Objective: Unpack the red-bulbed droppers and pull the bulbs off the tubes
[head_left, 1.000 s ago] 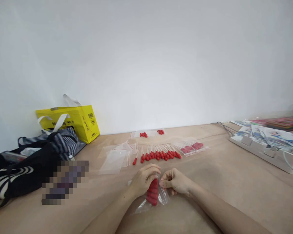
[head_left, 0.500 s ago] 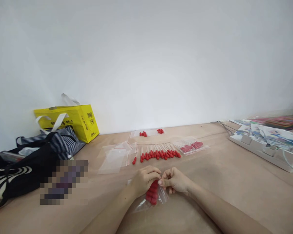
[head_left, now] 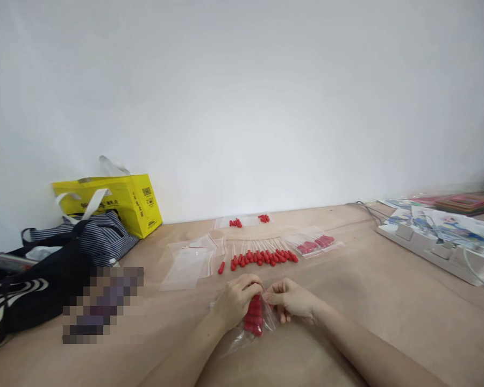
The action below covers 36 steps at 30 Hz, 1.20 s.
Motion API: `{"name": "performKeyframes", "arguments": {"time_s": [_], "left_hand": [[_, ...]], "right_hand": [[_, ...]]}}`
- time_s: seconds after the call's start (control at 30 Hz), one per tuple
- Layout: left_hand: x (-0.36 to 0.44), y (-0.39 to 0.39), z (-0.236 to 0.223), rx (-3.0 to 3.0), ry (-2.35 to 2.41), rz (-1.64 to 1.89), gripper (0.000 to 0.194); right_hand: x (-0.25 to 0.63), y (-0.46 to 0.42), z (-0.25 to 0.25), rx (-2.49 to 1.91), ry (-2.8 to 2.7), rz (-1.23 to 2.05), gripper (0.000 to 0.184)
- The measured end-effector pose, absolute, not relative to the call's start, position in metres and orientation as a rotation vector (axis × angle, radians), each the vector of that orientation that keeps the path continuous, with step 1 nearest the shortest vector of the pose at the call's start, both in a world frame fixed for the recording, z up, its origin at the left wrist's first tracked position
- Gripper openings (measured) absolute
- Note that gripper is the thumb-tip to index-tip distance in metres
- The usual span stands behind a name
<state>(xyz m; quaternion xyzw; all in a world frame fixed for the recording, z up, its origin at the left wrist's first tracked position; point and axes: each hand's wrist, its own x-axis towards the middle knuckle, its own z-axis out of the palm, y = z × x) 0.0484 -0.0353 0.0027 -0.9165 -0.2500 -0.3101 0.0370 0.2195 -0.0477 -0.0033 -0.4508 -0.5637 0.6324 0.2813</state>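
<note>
In the lower centre, the left hand point(head_left: 239, 301) and right hand point(head_left: 290, 301) pinch a clear, flat plastic bag point(head_left: 239, 341) containing red, rounded pieces point(head_left: 255, 318); the fingers hide its upper edge.

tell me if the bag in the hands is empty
Not empty: red pieces show through the clear bag. Exactly how full, I cannot tell, as the left hand covers part of it.

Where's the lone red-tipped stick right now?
In the head view, left of center, the lone red-tipped stick lies at the right edge of the clear zip bags, left of the row of sticks.
</note>
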Motion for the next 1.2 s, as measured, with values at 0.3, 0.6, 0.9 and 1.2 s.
{"name": "performKeyframes", "arguments": {"time_s": [0.3, 0.6, 0.9, 1.2], "left_hand": [[0.045, -0.029, 0.002, -2.871, -0.661, -0.891, 0.031], [0.047, -0.031, 0.002, -2.808, -0.543, -0.761, 0.037], [0.049, -0.035, 0.000, -2.810, -0.603, -0.674, 0.030], [0.043, -0.040, 0.009, -2.905, -1.082, -1.007, 0.027]], "right_hand": [[0.218, -0.047, -0.008, -1.207, -1.547, 1.656, 0.032], [0.211, -0.052, 0.002, -1.347, -1.459, 1.588, 0.021], [0.199, -0.053, 0.001, -1.504, -1.400, 1.431, 0.030], [0.217, -0.041, -0.009, -1.493, -1.417, 1.287, 0.015]]}}
